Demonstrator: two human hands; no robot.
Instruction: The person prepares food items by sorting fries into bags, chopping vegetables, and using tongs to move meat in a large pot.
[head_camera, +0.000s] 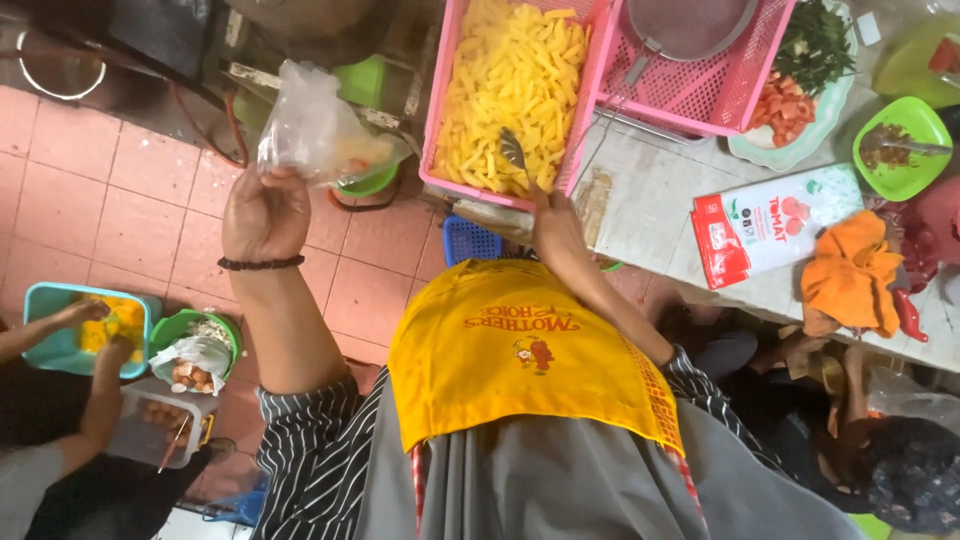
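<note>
My left hand (262, 215), a dark bead bracelet at its wrist, is raised over the tiled floor and grips the neck of a clear plastic bag (315, 130) with a few yellow pieces inside. My right hand (556, 232) holds a metal spoon (512, 152) whose bowl rests among yellow cut potato sticks (510, 80). The sticks fill a pink plastic basket (432, 130) at the edge of a tiled counter (650, 200). A yellow apron covers my front.
A second pink basket (700, 90) holds a metal sieve. Right of it are a plate of chopped tomato and greens (800, 100), a green bowl (905, 150), a red-and-white packet (770, 225) and an orange cloth (850, 275). Another person's hands (95, 325) work in a teal tub at the lower left.
</note>
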